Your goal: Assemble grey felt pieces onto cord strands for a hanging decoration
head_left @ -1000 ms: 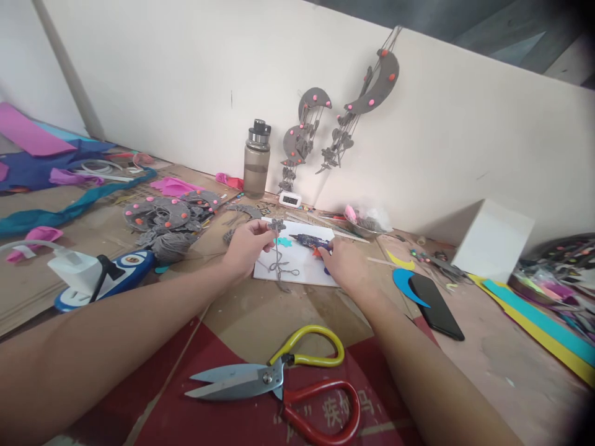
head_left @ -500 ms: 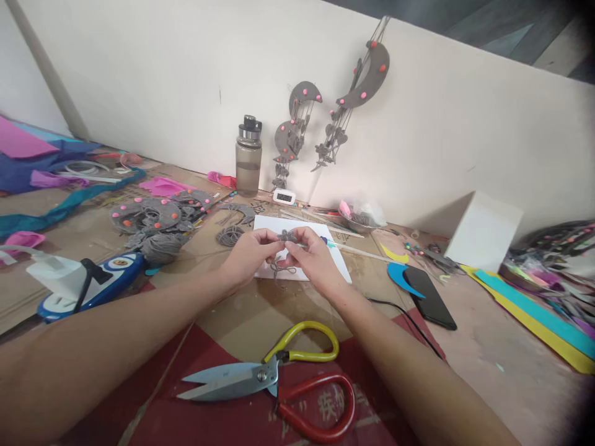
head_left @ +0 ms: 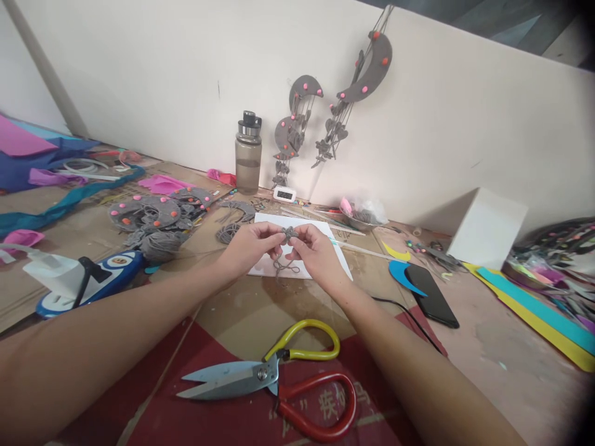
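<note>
**Both hands pinch a small grey felt piece over the white sheet**

Landmark: white sheet [head_left: 267, 263] lying flat mid-table.

Left hand [head_left: 251, 244] and right hand [head_left: 313, 251] meet just above the sheet. Each is closed in a thumb-and-finger pinch on the same grey felt piece [head_left: 289, 234], one on each side. Pressing from both sides would hold small parts together, probably layers being joined, but the piece is too small to tell what it is made of. Grey cord [head_left: 284, 266] hangs from it and curls onto the sheet, slack, so the hands bear no load from it. Held above the sheet, likely so bits or glue land there rather than on the table.

Nearer the person than the sheet: large scissors [head_left: 274, 378], yellow and red handles, blades shut, lying on red cardboard. Left of the sheet: ball of grey yarn [head_left: 158, 243] and grey discs with pink dots [head_left: 149, 212]. Behind the sheet: water bottle [head_left: 248, 155] standing against the wall, grey crescent hangings [head_left: 367, 68] above it. Right of the sheet: black phone [head_left: 430, 294], flat.
</note>
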The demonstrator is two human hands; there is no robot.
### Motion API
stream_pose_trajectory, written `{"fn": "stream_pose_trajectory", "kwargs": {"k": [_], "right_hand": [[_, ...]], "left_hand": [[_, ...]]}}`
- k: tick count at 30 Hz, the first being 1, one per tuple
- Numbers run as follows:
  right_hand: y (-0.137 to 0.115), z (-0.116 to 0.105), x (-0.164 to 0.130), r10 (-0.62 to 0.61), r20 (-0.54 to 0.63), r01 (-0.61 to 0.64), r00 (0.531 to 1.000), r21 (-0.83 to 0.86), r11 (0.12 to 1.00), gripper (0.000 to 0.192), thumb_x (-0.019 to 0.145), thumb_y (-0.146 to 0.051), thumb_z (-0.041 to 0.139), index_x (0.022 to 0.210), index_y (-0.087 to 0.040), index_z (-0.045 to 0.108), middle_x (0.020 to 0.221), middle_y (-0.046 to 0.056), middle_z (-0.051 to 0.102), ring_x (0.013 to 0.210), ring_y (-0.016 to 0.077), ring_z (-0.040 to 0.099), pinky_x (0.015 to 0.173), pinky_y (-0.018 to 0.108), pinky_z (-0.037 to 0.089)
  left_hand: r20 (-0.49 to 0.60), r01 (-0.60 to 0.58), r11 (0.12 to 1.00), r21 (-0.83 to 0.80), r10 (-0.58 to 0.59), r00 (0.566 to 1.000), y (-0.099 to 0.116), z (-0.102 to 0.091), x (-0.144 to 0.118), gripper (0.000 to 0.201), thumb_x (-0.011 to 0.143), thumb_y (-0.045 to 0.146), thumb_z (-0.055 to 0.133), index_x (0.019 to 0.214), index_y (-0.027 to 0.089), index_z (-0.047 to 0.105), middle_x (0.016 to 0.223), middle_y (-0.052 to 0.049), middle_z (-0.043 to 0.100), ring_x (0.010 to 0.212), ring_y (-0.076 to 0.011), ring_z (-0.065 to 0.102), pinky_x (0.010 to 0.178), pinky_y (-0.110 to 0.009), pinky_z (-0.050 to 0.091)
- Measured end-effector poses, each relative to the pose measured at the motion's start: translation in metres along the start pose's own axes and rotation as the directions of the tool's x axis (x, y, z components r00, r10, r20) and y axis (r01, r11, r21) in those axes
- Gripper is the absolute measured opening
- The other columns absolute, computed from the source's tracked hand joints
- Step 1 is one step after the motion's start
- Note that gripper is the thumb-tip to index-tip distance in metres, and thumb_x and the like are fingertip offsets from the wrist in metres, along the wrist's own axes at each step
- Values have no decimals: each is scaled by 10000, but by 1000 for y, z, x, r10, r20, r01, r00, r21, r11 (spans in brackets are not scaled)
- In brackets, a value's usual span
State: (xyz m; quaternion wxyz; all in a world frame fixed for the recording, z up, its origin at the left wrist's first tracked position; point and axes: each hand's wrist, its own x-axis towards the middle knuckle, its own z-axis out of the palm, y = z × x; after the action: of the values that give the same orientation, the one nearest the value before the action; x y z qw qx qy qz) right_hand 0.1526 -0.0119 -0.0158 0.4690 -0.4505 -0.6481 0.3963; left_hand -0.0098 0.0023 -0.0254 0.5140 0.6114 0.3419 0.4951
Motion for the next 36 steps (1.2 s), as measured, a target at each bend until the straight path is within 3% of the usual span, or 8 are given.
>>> {"fn": "stream_pose_trajectory", "kwargs": {"k": [5,9,12,15,19,24,26,36], "right_hand": [[0,5,-2,82,-59,-79,995,42,996,355,738,-280,615,1020,-233,404,832,-42,575,541,91,615,578,291,549],[-4,7,-4,84,-99,-84,992,9,996,211,733,-263,597,891,-217,465,783,-46,561,518,72,545,519,265,531],[-4,5,-5,46,-117,-59,992,-111,992,71,772,-252,526,822,-208,502,776,-31,568,538,80,528,479,233,472],[-3,5,-5,-9,-158,-24,987,-206,978,87,812,-254,467,883,-216,499,788,-24,583,578,96,528,518,240,439],[-5,6,-7,-100,-179,41,979,-304,952,158,803,-281,527,941,-217,481,773,-27,555,671,124,530,623,270,431],[-15,3,-11,-298,-151,187,943,-501,845,27,798,-213,536,814,-202,556,799,4,554,749,145,507,689,284,397],[-17,2,-12,-343,-153,214,927,-536,817,58,811,-214,531,783,-199,580,799,11,556,759,151,501,693,283,387],[-18,1,-12,-326,-118,210,938,-554,806,179,867,-257,476,712,-205,549,724,3,540,720,151,489,679,278,361]], "left_hand": [[-96,23,999,-26,-26,995,-2,1,0,240,715,364,698,772,136,645,642,-17,649,547,-113,581,596,-262,478],[-167,13,1000,-29,-18,986,0,1,0,249,681,356,727,772,134,661,687,-29,672,575,-119,601,610,-266,492],[-180,22,998,-59,-32,983,1,2,0,243,667,338,741,767,132,659,683,-30,676,592,-125,618,645,-279,511],[-182,30,995,-97,-48,982,0,3,0,251,666,335,745,777,128,656,692,-40,684,621,-141,640,674,-299,528],[-186,46,989,-142,-72,980,0,5,0,248,670,317,748,786,120,653,696,-43,686,631,-140,647,693,-308,542],[-157,65,969,-237,-105,982,1,7,0,228,654,264,763,778,109,651,694,-34,673,648,-138,653,712,-310,550],[-125,78,958,-275,-116,985,1,8,-1,231,650,247,765,799,104,660,726,-40,679,664,-137,658,736,-316,550],[-67,92,935,-342,-122,990,0,10,-4,241,645,249,770,815,114,665,783,-33,684,697,-124,660,802,-326,533]]}}
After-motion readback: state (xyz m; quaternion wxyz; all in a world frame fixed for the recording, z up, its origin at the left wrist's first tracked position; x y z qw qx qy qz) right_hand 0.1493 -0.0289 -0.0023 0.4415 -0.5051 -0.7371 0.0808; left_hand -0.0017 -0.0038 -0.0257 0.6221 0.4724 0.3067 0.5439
